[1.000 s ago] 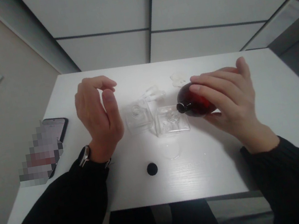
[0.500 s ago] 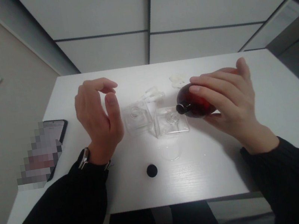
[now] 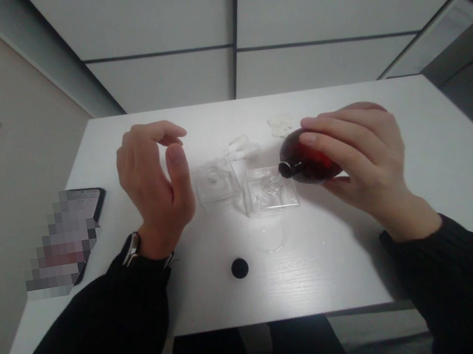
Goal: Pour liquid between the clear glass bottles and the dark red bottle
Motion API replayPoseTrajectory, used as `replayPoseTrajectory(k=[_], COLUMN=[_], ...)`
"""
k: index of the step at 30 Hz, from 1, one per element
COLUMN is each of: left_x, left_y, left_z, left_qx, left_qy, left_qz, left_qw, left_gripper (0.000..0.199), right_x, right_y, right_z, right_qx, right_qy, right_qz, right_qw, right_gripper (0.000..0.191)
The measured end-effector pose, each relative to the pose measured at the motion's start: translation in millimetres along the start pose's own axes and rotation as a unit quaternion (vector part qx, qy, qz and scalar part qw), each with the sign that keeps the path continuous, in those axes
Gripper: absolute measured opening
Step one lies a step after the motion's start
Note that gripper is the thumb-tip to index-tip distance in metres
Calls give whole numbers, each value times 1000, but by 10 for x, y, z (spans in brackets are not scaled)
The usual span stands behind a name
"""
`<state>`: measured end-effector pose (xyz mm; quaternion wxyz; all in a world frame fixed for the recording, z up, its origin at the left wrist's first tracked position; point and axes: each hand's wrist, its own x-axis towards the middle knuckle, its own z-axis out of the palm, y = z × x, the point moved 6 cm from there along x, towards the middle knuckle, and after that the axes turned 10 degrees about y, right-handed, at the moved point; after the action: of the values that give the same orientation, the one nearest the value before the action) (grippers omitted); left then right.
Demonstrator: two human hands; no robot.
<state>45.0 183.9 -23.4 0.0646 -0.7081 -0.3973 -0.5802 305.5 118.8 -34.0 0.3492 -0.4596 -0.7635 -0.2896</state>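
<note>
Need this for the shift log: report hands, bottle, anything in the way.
Left hand raised, empty. Right hand around dark red bottle, neck out over clear square bottle. Second square bottle beside it, near left hand.

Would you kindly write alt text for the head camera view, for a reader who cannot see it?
A person's right hand holds a dark red bottle on its side, neck pointing left, beside two clear square glass containers on a white table. The curled left hand hovers near them, and a round black cap lies nearby.
</note>
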Motion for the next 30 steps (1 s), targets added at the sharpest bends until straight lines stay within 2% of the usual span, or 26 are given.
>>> replayPoseTrajectory(k=[3, 8, 14, 21, 26, 30], left_x=[1, -3, -9, -1, -4, -6], left_y=[0, 0, -11, -13, -26, -38], left_z=[-1, -1, -1, 8, 6, 13], left_qx=[-2, -6, -40, -21, -41, -30], left_qy=[-1, 3, 4, 4, 6, 9], left_qz=[1, 8, 4, 2, -8, -3], left_qw=[1000, 1000, 999, 1000, 999, 1000], left_gripper=[42, 41, 36, 46, 46, 48], right_x=[2, -5, 4, 10, 12, 10], right_y=[-9, 9, -30, -29, -13, -15], right_z=[-14, 9, -44, -38, -9, -13], right_qx=[17, 13, 39, 30, 28, 27], right_qy=[19, -6, 41, 52, 29, 38], right_qz=[-6, 13, -19, -28, -7, -7], right_qw=[1000, 1000, 998, 998, 999, 999], right_gripper=[31, 33, 35, 36, 37, 37])
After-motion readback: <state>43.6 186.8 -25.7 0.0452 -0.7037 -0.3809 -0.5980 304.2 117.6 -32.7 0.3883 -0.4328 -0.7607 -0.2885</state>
